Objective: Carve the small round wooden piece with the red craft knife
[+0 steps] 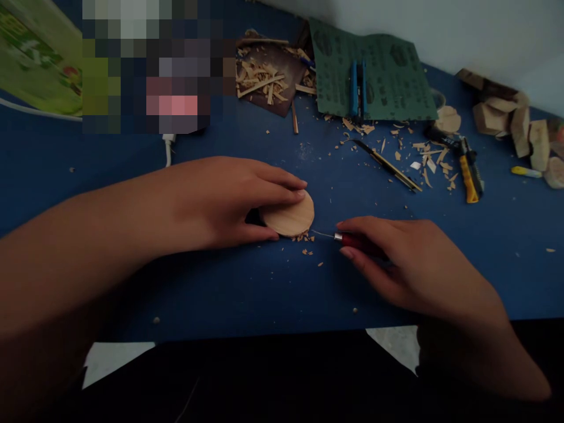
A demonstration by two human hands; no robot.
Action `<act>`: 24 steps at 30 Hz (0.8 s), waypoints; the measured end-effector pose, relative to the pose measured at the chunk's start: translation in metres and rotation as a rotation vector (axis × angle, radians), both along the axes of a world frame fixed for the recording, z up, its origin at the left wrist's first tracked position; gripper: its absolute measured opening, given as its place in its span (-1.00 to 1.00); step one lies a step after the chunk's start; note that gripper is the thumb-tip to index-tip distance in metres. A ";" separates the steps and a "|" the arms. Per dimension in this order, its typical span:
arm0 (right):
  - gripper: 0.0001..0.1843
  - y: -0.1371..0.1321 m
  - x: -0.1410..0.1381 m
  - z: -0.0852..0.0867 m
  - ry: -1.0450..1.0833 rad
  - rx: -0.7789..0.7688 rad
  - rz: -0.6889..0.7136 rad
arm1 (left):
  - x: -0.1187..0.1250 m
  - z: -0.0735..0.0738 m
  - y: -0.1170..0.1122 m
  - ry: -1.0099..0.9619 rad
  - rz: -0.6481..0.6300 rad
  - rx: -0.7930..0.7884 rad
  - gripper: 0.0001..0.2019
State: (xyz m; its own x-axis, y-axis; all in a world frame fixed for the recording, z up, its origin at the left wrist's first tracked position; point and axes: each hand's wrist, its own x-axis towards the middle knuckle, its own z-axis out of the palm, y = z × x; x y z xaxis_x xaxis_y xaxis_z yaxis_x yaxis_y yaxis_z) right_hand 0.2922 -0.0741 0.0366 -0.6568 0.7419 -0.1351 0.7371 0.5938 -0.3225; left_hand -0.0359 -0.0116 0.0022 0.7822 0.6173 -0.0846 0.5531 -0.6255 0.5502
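A pale, round wooden disc (291, 216) lies on the blue table (211, 294). My left hand (224, 202) grips it from the left, fingers over its top and thumb at its near edge. From the right, my right hand (396, 252) holds a carving tool (348, 239) with a dark red handle, a silver collar and a thin blade. The blade's tip points left and ends just short of the disc's near right edge. Small wood shavings (304, 237) are gathered along that edge. My palm hides most of the tool's handle.
Green sandpaper (379, 76) with a blue cutter (359, 88) on it lies at the back. Nearby are a slim knife (388, 164), a yellow-and-black utility knife (470, 173) and wood blocks (493, 117). Wood strips (264, 79) are heaped back centre; a green bag (39, 64) stands far left.
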 end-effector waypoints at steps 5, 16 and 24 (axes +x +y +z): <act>-0.66 0.000 -0.002 0.001 -0.041 -0.004 0.004 | -0.001 -0.007 0.003 -0.025 0.000 0.012 -0.46; -0.65 0.003 -0.001 -0.004 -0.082 0.006 0.067 | 0.001 -0.004 0.001 0.014 -0.011 0.069 -0.52; -0.65 0.001 0.000 0.000 -0.061 0.033 0.099 | 0.001 -0.007 0.001 0.010 0.009 0.026 -0.48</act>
State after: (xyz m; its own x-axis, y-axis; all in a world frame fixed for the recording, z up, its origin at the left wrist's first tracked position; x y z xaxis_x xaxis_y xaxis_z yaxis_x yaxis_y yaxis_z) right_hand 0.2925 -0.0734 0.0365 -0.7183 0.6787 -0.1531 0.6920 0.6742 -0.2579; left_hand -0.0351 -0.0103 -0.0051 0.7759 0.6263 -0.0758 0.5640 -0.6348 0.5282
